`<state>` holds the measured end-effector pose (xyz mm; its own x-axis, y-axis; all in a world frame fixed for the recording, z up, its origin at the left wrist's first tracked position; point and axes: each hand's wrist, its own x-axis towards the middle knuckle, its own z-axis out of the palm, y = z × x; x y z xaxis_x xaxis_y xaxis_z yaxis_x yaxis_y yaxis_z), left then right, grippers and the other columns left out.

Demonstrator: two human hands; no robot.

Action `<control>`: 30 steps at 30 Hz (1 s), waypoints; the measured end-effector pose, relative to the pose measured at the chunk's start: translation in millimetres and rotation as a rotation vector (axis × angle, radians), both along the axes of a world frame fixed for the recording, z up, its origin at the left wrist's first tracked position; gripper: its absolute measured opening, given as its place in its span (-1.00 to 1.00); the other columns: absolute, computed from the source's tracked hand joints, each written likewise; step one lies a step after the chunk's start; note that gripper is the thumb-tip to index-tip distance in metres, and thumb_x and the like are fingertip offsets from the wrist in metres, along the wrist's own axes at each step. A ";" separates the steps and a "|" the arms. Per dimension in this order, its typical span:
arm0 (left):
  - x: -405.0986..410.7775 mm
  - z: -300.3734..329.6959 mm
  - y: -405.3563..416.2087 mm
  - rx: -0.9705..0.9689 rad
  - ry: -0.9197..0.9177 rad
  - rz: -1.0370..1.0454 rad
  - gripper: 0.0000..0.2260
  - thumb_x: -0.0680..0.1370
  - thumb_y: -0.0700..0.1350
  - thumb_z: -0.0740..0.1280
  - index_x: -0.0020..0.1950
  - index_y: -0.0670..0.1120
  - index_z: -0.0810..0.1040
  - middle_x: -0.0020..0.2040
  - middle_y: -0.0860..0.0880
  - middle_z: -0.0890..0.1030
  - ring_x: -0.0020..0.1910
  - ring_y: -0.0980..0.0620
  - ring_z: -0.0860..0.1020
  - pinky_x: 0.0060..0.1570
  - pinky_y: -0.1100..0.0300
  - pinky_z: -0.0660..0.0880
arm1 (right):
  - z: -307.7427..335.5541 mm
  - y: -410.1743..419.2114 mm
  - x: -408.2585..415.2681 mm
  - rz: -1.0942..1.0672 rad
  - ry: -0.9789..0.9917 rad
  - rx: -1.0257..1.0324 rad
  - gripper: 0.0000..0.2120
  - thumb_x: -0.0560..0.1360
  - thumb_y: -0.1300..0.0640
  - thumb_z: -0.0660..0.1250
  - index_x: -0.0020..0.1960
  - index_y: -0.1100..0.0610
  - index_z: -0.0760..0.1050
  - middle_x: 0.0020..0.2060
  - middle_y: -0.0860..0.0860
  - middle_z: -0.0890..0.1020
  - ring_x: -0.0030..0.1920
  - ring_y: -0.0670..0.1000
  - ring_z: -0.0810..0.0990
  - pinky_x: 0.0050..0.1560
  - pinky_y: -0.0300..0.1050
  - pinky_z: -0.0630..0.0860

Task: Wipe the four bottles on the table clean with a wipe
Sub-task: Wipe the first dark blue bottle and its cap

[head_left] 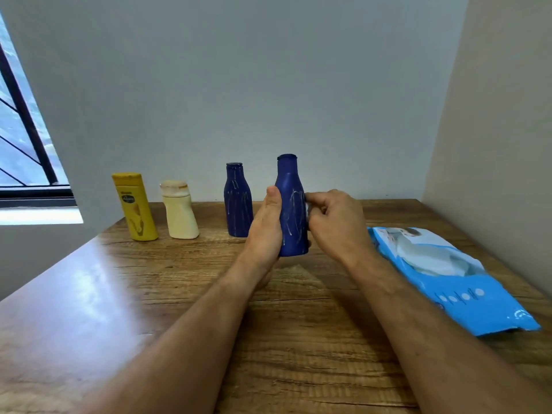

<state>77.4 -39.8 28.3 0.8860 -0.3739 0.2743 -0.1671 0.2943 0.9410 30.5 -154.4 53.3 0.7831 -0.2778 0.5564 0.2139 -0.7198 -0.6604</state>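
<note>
My left hand grips a dark blue bottle streaked with white marks, held upright just above the wooden table. My right hand presses against the bottle's right side, fingers closed on a small white wipe that barely shows. Behind it, along the wall, stand a second dark blue streaked bottle, a cream bottle and a yellow bottle.
A light blue pack of wipes lies on the table to the right, its flap open. Walls close in behind and on the right. A window is at the left.
</note>
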 end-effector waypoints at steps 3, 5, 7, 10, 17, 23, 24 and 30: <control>0.2 -0.4 -3.4 -0.044 0.087 0.014 -0.43 0.57 0.32 0.08 0.21 -0.10 0.58 0.04 -0.17 0.70 -0.01 -0.10 0.69 -0.05 -0.02 0.62 | -2.2 1.9 2.9 0.003 0.002 0.011 -0.69 0.58 0.27 0.22 0.22 0.08 0.63 -0.20 -0.13 0.63 -0.28 -0.16 0.59 -0.31 -0.45 0.47; 1.6 0.4 -5.1 -0.081 0.128 -0.011 -0.49 0.62 0.28 0.08 0.18 -0.07 0.60 0.02 -0.14 0.72 0.01 -0.08 0.70 -0.01 -0.02 0.62 | -4.0 2.2 5.8 0.013 -0.005 0.034 -0.69 0.59 0.25 0.22 0.21 0.05 0.63 -0.09 -0.06 0.70 -0.20 -0.14 0.63 -0.22 -0.35 0.55; 2.1 1.7 -6.0 -0.116 0.142 -0.040 -0.52 0.64 0.25 0.09 0.17 -0.06 0.60 -0.02 -0.11 0.73 -0.02 -0.04 0.70 -0.02 -0.01 0.61 | -3.9 2.1 6.9 0.023 -0.030 0.067 -0.69 0.58 0.26 0.22 0.20 0.03 0.64 -0.06 -0.06 0.71 -0.17 -0.12 0.65 -0.13 -0.21 0.62; -1.3 5.5 -7.0 -0.159 0.170 -0.060 -0.54 0.63 0.25 0.13 0.14 -0.06 0.61 -0.10 -0.08 0.72 -0.12 -0.01 0.69 0.05 -0.08 0.61 | -2.7 1.6 6.2 0.014 -0.072 0.112 -0.68 0.57 0.27 0.22 0.18 0.04 0.65 -0.06 -0.08 0.71 -0.15 -0.13 0.65 -0.12 -0.25 0.61; -5.4 15.1 -1.6 -0.229 0.187 0.004 -0.57 0.62 0.27 0.13 0.06 -0.03 0.60 -0.20 -0.04 0.71 -0.19 -0.01 0.68 0.11 -0.13 0.56 | -9.1 3.9 11.6 0.035 -0.086 0.227 -0.70 0.59 0.28 0.23 0.17 0.04 0.65 0.03 -0.03 0.70 -0.07 -0.07 0.68 -0.04 -0.11 0.67; 0.9 20.6 11.8 -0.262 0.188 0.092 -0.56 0.58 0.31 0.18 0.12 0.00 0.63 0.00 -0.10 0.67 -0.15 0.02 0.59 -0.16 0.11 0.53 | 3.1 -3.5 6.7 0.181 -0.062 0.932 -0.76 0.54 0.34 0.26 -0.06 0.14 0.68 0.07 0.09 0.62 0.00 0.08 0.69 -0.11 -0.10 0.68; -0.7 20.4 11.6 -0.256 0.189 0.073 -0.56 0.58 0.30 0.18 0.05 0.01 0.66 -0.02 -0.10 0.68 -0.18 0.02 0.58 -0.15 0.09 0.51 | 4.6 -4.7 6.5 0.218 -0.075 1.019 -0.84 0.52 0.29 0.31 -0.08 0.19 0.67 0.04 0.12 0.62 0.01 0.10 0.69 -0.11 -0.08 0.68; -2.9 19.3 11.9 -0.249 0.177 0.071 -0.55 0.59 0.29 0.18 0.07 -0.04 0.63 -0.16 -0.06 0.69 -0.29 0.02 0.61 -0.20 0.08 0.53 | 5.0 -1.1 6.6 0.269 -0.140 0.967 -0.84 0.46 0.32 0.46 -0.02 0.13 0.61 0.01 0.09 0.63 -0.02 0.05 0.70 -0.11 -0.11 0.65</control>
